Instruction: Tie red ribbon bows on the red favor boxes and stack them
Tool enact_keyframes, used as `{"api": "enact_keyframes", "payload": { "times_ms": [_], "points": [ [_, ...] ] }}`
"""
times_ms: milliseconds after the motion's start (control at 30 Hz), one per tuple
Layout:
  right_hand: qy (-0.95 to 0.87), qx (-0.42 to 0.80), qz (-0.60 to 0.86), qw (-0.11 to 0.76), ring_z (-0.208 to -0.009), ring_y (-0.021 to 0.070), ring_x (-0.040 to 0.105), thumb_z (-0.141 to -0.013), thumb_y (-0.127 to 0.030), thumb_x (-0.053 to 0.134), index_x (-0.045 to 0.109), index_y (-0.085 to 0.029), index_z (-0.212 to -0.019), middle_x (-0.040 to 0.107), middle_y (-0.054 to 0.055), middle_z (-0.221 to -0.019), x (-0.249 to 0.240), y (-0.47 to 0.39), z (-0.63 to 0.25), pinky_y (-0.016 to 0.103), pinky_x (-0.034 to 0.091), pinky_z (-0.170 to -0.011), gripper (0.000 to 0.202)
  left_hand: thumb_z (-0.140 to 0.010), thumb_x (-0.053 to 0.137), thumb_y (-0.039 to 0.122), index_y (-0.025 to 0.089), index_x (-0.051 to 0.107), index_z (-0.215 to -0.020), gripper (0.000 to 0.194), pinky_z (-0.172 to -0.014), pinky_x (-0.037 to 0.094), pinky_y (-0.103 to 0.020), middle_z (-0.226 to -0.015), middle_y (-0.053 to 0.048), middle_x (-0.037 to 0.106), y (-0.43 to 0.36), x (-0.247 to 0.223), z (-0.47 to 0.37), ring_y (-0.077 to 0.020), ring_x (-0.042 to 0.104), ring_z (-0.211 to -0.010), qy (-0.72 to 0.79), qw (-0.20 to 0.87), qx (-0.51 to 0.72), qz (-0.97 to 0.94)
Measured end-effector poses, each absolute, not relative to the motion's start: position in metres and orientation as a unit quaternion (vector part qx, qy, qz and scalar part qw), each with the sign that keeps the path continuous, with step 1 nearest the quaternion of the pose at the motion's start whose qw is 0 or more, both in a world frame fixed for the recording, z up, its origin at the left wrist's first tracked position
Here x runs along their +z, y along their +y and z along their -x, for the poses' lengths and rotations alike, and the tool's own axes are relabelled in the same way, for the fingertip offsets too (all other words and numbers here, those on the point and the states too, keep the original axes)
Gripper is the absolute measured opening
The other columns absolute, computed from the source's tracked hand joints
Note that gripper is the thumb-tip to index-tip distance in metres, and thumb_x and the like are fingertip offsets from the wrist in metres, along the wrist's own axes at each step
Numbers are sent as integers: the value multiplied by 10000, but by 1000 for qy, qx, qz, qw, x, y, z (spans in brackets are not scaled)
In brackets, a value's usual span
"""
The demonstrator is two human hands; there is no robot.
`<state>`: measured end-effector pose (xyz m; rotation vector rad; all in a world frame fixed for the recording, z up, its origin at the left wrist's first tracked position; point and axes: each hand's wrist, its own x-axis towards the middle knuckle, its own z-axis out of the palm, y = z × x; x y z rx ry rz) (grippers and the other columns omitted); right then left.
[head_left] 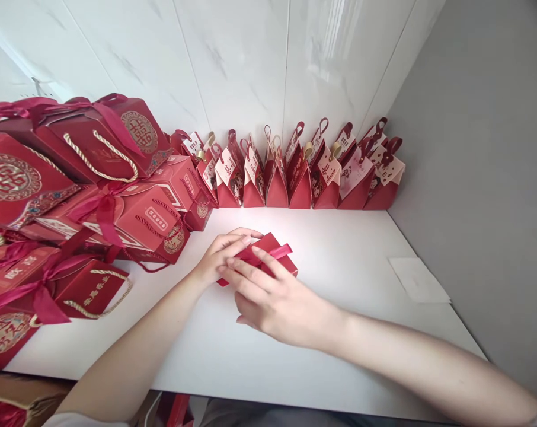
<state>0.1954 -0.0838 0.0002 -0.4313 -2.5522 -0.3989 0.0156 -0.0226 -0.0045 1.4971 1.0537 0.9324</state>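
Note:
A small red box (268, 244) with a pink-red ribbon (281, 251) across its top lies on the white table in front of me. My left hand (221, 255) rests against the box's left side, its fingers reaching over the far left edge. Over the near side of the box is my right hand (268, 296), with its fingers spread on the ribbon and the top. The fingers of both hands meet near the box's left part. My right hand hides the front of the box.
Large red gift boxes (139, 219) with ribbons and rope handles are piled at the left. Small red and pink bags (276, 181) line the tiled wall. White paper (419, 280) lies by the grey wall at the right. An open carton (41, 403) sits at the lower left.

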Motion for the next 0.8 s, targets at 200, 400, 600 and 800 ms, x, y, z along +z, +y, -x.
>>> {"api": "enact_keyframes", "payload": {
  "times_ms": [200,400,600,800],
  "points": [
    [-913,-223,195,281,-1286,370,489,-930,-102,493,628,11,-1209,568,234,-1340,-31,-85,-184,587,402,-1082,330,-838,616,444,170,744,-957,325,-1004,459,-376,-1148,-87,697,-16,-13,-12,-281,631,-1087,446,543,398,-590],
    [-892,-249,114,360,-1144,289,614,-916,-70,520,701,-37,-1053,692,144,-1145,-46,-70,-189,467,474,-1050,229,-830,656,427,165,704,-724,287,-1014,437,-372,-1124,-98,670,-14,-17,-8,-272,600,-1129,435,465,427,-642],
    [-895,-233,76,373,-1067,234,638,-922,-72,525,694,-92,-995,699,110,-1090,-53,-67,-191,407,503,-997,185,-732,759,386,173,527,-566,355,-1005,443,-390,-1139,-111,642,-22,-9,-14,-275,601,-1120,458,387,379,-704],
    [-920,-207,-11,333,-937,211,653,-908,-115,584,663,-171,-784,679,54,-930,-55,-69,-190,398,511,-944,158,-715,764,384,189,398,-532,453,-1000,444,-394,-1144,-103,642,-24,-9,-16,-277,603,-1122,461,385,370,-709]
  ]
}}
